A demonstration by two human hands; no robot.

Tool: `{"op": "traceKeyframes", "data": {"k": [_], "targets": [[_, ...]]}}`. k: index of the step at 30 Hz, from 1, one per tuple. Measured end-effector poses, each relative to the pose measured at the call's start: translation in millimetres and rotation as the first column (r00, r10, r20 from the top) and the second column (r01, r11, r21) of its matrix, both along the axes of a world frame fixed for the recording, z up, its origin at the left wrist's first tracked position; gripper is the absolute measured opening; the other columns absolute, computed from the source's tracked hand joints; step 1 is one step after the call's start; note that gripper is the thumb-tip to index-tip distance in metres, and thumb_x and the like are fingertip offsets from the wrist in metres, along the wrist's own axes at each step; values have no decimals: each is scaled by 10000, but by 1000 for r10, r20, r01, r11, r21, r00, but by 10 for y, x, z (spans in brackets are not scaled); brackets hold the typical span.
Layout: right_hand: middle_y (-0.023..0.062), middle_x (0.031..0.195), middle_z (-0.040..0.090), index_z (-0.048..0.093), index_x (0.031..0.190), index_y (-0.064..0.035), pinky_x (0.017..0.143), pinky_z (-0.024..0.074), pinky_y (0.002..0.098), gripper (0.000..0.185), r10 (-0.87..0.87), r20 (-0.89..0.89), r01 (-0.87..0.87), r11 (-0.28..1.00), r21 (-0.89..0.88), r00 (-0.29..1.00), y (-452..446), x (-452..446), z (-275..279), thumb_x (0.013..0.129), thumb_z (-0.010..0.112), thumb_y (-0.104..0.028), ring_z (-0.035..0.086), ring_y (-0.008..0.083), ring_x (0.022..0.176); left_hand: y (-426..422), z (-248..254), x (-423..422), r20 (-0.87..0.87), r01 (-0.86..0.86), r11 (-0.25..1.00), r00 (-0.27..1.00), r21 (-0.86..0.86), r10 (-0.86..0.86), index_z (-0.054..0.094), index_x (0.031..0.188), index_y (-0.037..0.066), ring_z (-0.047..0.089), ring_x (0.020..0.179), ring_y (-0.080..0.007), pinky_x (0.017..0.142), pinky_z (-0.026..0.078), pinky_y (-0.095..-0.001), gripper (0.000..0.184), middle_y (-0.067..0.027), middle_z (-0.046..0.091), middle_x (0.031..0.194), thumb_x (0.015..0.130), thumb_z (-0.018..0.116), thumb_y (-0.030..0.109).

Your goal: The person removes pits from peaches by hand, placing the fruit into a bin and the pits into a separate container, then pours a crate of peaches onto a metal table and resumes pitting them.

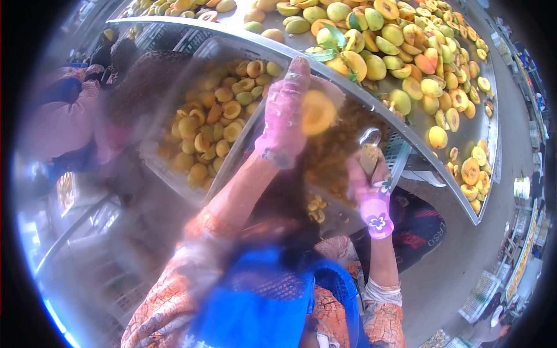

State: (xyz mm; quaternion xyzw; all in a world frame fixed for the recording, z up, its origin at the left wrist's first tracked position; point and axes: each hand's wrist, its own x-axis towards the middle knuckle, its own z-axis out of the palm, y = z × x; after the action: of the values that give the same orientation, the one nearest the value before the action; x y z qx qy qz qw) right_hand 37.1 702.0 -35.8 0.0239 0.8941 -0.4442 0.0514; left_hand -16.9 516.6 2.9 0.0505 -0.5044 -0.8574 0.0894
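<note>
My left hand [283, 119], in a pink glove, is raised at the near edge of the metal table, one finger stretched upward. Against its palm side is a blurred yellow peach half [318, 112], its hollow cut face turned outward; the fingers behind it are mostly hidden. My right hand [371, 184], gloved in pink with a flower print at the wrist, grips a pitting tool [369, 152] by its short wooden handle. The tool's metal loop points up, apart from the peach half. Below and between both hands lies a blurred brown mass [333, 165], perhaps peach pits.
A pale plastic crate [155, 152] of peach halves stands at left. Beyond the metal table's rim [415, 134], many peaches [432, 87] and green leaves [332, 43] are spread. Another person's pink sleeve [64, 124] is at far left. Stacked crates [484, 296] line the right side.
</note>
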Motion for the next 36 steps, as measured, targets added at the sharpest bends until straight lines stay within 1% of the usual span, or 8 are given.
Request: {"op": "traceKeyframes", "data": {"k": [4, 10, 16, 18, 19, 24, 29, 36], "targets": [[267, 1020, 568, 487, 1182, 51, 718, 484, 446, 496, 514, -684, -71, 822, 564, 517, -157, -21, -57, 826, 648, -254, 578, 337, 944, 110, -56, 177, 28, 67, 961, 998, -267, -62, 636, 819, -26, 592, 636, -152, 606, 494, -264, 533, -106, 634, 761, 958, 406, 435], [183, 1164, 531, 417, 1286, 50, 868, 438, 380, 567, 115, -300, -186, 958, -219, 947, -154, -113, 83, 865, 639, -256, 549, 262, 997, 465, -297, 215, -318, -154, 954, 946, -257, 67, 583, 1022, -21, 585, 870, -344, 780, 461, -401, 272, -197, 600, 930, 930, 461, 204], [189, 945, 624, 548, 1109, 40, 762, 469, 413, 369, 241, -540, -49, 937, 345, 806, -270, -131, 234, 828, 650, -176, 604, 339, 840, 141, -202, 302, -247, -97, 963, 969, -252, 33, 580, 1008, -7, 576, 878, -179, 797, 457, -316, 282, -91, 619, 918, 944, 472, 245], [214, 924, 623, 549, 1084, 39, 720, 470, 431, 351, 199, -433, 15, 897, 443, 879, -100, -192, 267, 817, 650, -166, 596, 385, 807, -302, -206, 388, -553, -655, 537, 749, -532, 365, 599, 994, -16, 591, 855, -187, 802, 466, -324, 330, -97, 642, 895, 932, 484, 288], [241, 1067, 590, 521, 1174, 34, 856, 445, 424, 435, 129, -291, 46, 849, 527, 948, 48, -218, 156, 839, 637, -218, 574, 386, 966, -613, -114, 482, -381, -494, 759, 858, -424, 346, 617, 984, -27, 604, 840, -208, 814, 469, -344, 371, -110, 653, 906, 921, 497, 318], [269, 1104, 579, 510, 1222, 46, 886, 436, 428, 563, 21, -18, -5, 786, 619, 1000, 255, -144, 141, 846, 618, -357, 558, 390, 1011, -1629, -384, 571, -245, -59, -306, 748, -950, 616, 571, 1171, 69, 480, 1141, -325, 963, 383, -423, 411, -160, 532, 1241, 848, 601, 323], [251, 883, 634, 544, 1163, 55, 751, 485, 427, 585, 134, -16, -103, 825, 556, 991, 96, -179, 19, 818, 635, -409, 624, 375, 814, -1085, 150, -814, -361, -382, 124, 918, -916, 168, 562, 1164, 73, 504, 1129, -327, 956, 412, -406, 433, -162, 561, 1182, 803, 628, 304], [260, 968, 613, 518, 1181, 9, 808, 457, 444, 530, 156, 90, -178, 916, 359, 984, 37, -172, 27, 813, 646, -350, 592, 402, 907, -839, -69, -2236, 36, 59, -254, 995, -965, 95, 554, 1157, 60, 563, 1049, -354, 881, 470, -398, 477, -208, 536, 1139, 724, 684, 212]]}}
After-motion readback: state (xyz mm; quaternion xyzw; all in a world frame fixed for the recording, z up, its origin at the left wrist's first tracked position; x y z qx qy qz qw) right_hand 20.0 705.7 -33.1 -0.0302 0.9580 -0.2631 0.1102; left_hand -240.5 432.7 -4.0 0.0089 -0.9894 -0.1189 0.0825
